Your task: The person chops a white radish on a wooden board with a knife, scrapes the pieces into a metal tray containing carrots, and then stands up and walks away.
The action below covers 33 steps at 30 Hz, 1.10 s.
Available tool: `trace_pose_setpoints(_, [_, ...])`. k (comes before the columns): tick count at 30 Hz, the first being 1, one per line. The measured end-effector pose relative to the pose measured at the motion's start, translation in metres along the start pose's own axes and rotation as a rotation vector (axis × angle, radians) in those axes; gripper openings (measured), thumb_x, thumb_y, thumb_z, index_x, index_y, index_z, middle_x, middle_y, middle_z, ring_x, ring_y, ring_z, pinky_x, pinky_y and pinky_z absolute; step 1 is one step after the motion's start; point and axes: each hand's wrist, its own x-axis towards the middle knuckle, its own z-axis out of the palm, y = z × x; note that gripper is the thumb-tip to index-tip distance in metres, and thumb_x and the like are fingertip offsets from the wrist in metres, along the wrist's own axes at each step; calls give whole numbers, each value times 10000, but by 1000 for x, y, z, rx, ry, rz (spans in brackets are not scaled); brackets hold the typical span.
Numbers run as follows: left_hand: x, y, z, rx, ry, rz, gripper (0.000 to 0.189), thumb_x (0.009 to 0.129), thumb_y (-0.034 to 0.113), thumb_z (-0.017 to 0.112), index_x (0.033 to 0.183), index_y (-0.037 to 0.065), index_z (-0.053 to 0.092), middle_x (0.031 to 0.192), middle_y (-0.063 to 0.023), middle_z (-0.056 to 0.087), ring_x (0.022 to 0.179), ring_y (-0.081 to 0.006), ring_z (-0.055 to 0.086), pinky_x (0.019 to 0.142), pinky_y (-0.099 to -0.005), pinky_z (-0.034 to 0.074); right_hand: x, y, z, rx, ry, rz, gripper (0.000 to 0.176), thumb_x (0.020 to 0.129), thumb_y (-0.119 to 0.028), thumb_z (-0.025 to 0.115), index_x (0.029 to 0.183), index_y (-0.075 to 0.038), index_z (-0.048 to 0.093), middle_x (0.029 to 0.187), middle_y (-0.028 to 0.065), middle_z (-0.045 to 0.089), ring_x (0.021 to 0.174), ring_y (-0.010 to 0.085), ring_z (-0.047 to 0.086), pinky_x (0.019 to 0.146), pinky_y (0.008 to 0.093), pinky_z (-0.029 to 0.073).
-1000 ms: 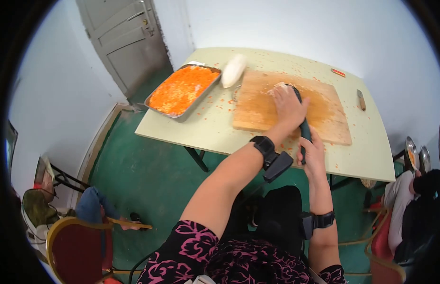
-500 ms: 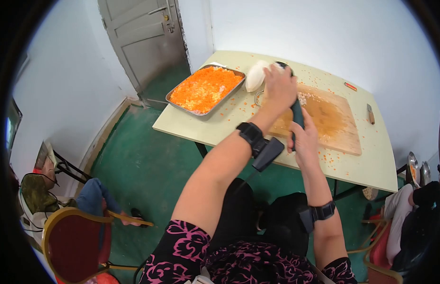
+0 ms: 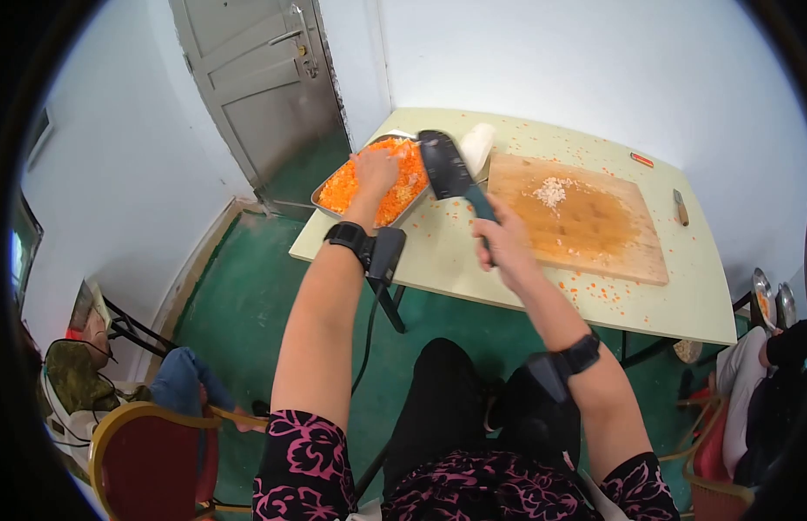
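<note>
My right hand grips the dark green handle of a cleaver. Its broad dark blade is tilted up to the left, between the tray and the white pouch-like item. My left hand is over the metal tray, its fingers partly visible and apart at the shredded orange and pale food. Whether its fingertips touch the food is hard to see. A small heap of chopped pale bits lies on the wooden cutting board, right of the cleaver.
Behind the blade lies a smooth white item. A red object and a wooden-handled tool are at the table's right side. Orange scraps dot the table. Chairs and seated people flank me.
My left hand has moved left from the cleaver blade to the tray. The cleaver has swung left off the board in my right hand, uncovering the chopped bits.
</note>
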Motion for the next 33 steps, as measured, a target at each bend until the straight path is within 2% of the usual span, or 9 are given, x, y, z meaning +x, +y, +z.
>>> trace_pose_setpoints(1, [4,-14,-1,142,-72,9,347,834,332,499,1059,112,644,999,-208,598,1071,-352,488,973,-420,333,-7,-5,-15,-24,39,-5,604,750,-48,516,1327,-31,339,644,31,479,362,86,417,308,246,346])
trace_pose_setpoints(4, [15,-30,-11,-282,-21,-173,338,840,333,472,1018,112,657,977,-190,624,1016,-352,543,927,-424,392,-32,-29,-74,-96,167,-59,586,765,-78,530,1323,-46,352,628,10,458,362,75,406,310,229,333])
trace_pose_setpoints(8, [13,-11,-34,-188,78,-49,336,847,296,450,868,39,666,885,-201,631,860,-370,594,782,-438,461,-64,-45,-156,-50,354,-99,492,829,-101,519,1298,-44,383,650,7,468,375,71,408,320,221,322])
trace_pose_setpoints(10, [9,17,-28,-234,174,99,318,852,268,469,829,8,651,810,-212,623,775,-397,588,736,-450,460,-75,-41,-200,-73,486,-143,408,870,-127,504,1255,-31,407,664,9,478,389,72,413,325,227,322])
trace_pose_setpoints(16, [-31,130,14,-571,168,349,279,849,237,527,863,-18,640,834,-200,619,844,-369,564,812,-411,432,-99,-31,-282,-175,823,-155,353,864,-124,511,1193,-15,440,641,13,478,391,79,415,331,237,333])
trace_pose_setpoints(18, [-50,164,24,-579,-8,341,335,855,256,528,989,-44,591,1028,-232,570,968,-357,524,861,-396,409,-101,-29,-288,-177,865,-118,345,857,-120,514,1178,-11,451,639,15,481,393,83,418,331,243,332])
trace_pose_setpoints(24, [-105,211,52,-520,-189,193,578,877,347,480,1233,-95,367,1296,-342,310,1190,-437,346,1006,-433,286,-83,-43,-290,-214,734,-10,304,837,-113,517,1124,-12,503,598,11,475,398,86,413,339,246,332])
trace_pose_setpoints(27, [-122,218,46,-396,-192,176,621,887,364,447,1277,-97,299,1318,-364,271,1255,-462,253,1051,-438,216,-55,-49,-285,-275,705,63,288,834,-111,520,1112,-37,525,587,1,470,398,80,409,342,236,328])
trace_pose_setpoints(33, [-111,225,50,-491,-240,71,591,901,338,417,1293,-85,286,1342,-344,257,1273,-451,235,1056,-430,216,-11,-55,-270,-371,526,164,295,825,-125,548,1120,-105,552,582,-11,467,406,67,414,355,216,324])
